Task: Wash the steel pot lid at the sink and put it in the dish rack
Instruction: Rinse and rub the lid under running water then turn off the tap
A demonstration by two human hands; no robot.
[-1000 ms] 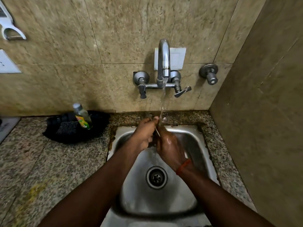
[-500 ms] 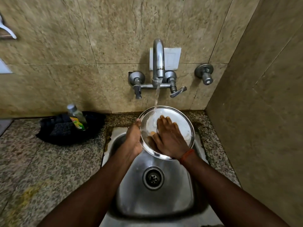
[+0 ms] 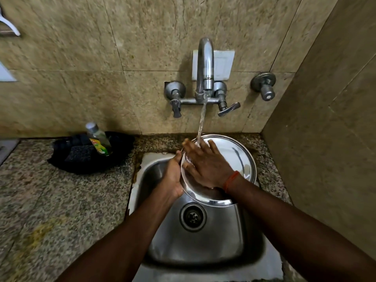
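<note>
The round steel pot lid [image 3: 238, 159] is held tilted over the back of the steel sink [image 3: 203, 247], its shiny face turned towards me. My left hand [image 3: 173, 178] grips its left rim. My right hand [image 3: 205, 163] lies flat on the lid's face with fingers spread, under the running water from the tap [image 3: 205, 66]. The stream lands on my right fingers and the lid's upper edge. An orange thread band circles my right wrist. No dish rack is in view.
A dish soap bottle [image 3: 98, 139] stands in a black holder [image 3: 89, 153] with a scrub pad on the granite counter [image 3: 61, 210] left of the sink. Tap handles [image 3: 227, 108] and a separate valve [image 3: 264, 86] project from the tiled wall. A side wall closes off the right.
A second ago the lid was edge-on between my hands under the stream. It has since turned face-up, and my right hand has slid left across its face.
</note>
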